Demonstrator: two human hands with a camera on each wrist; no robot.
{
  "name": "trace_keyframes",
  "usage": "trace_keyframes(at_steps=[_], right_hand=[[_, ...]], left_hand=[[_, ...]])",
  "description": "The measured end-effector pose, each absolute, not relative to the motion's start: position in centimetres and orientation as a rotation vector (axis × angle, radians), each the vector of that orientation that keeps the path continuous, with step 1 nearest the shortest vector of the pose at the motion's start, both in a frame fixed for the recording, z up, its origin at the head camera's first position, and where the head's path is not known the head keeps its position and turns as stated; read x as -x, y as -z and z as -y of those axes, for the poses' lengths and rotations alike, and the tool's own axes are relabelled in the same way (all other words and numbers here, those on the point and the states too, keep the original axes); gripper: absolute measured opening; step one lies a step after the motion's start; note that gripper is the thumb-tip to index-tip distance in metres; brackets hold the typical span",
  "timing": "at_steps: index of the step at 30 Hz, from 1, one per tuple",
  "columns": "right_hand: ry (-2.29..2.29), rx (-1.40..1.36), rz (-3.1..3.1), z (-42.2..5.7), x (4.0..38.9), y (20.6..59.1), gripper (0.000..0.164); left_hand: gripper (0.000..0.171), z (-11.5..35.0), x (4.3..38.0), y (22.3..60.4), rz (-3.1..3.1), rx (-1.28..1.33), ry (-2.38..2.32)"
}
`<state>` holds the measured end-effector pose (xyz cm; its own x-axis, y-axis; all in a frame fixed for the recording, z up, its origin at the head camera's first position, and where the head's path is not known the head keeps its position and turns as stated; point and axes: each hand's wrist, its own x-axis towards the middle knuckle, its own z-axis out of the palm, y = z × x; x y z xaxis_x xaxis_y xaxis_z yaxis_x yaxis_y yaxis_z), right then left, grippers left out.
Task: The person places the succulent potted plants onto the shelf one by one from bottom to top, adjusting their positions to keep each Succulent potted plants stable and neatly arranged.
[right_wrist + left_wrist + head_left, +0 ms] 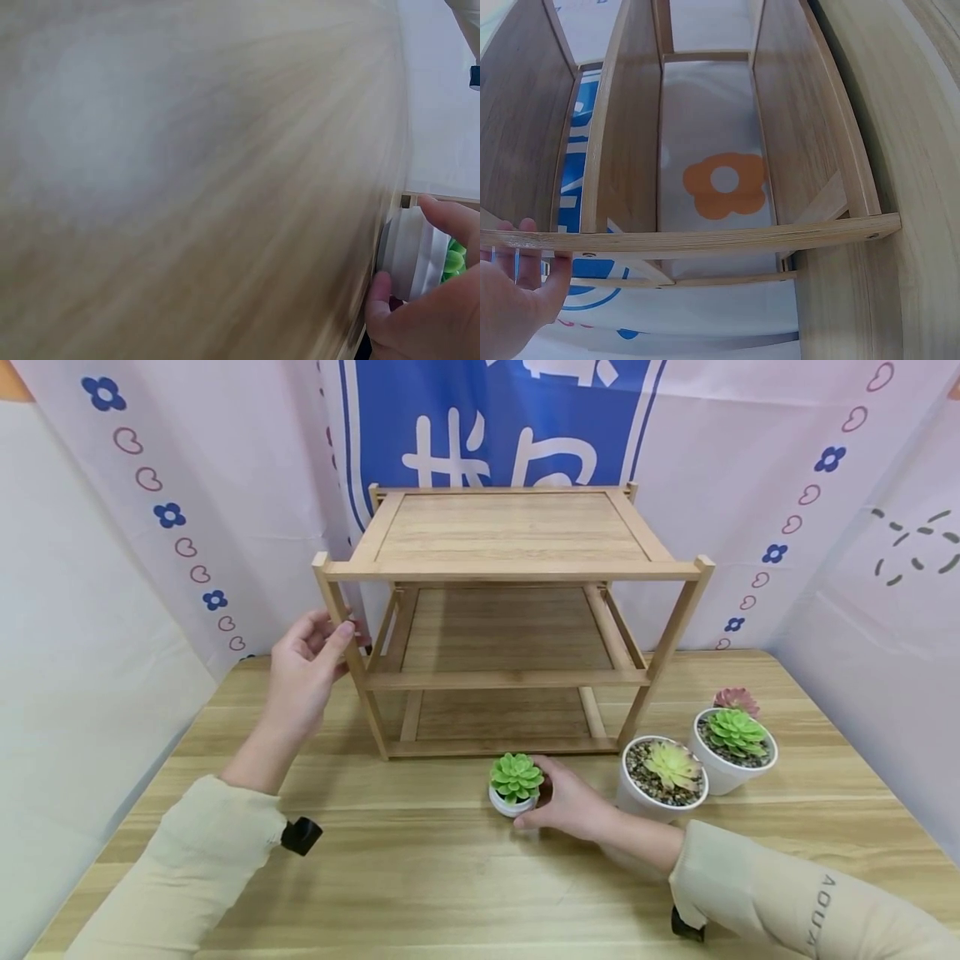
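A three-tier wooden shelf stands at the back of the table. My left hand holds its left front post between thumb and fingers; the left wrist view shows the fingers bent over that post. In front of the bottom tier, my right hand grips a small green succulent in a white pot. Its thumb and fingers lie on either side of the white pot in the right wrist view, where the hand partly hides the green leaves. The pot is upright, close over the tabletop.
Right of the shelf stand larger white pots: one with a yellow-green succulent, one with a green succulent. A pink succulent shows behind them. A printed curtain hangs behind the wooden table.
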<state>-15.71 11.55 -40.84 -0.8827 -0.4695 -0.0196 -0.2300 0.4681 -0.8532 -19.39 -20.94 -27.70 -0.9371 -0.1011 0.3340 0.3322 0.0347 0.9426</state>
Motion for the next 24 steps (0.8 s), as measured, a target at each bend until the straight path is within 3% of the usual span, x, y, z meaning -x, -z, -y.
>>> trace_keyframes(at_steps=[19, 24], right_hand=[[1.465, 0.475, -2.422, -10.71, 15.64, 40.44, 0.084], [1.463, 0.483, -2.411, -10.74, 15.82, 40.61, 0.086]], left_hand=[[0.029, 20.92, 19.44, 27.76, 2.024, 0.228, 1.960], [0.024, 20.83, 19.44, 27.76, 2.020, 0.228, 1.954]])
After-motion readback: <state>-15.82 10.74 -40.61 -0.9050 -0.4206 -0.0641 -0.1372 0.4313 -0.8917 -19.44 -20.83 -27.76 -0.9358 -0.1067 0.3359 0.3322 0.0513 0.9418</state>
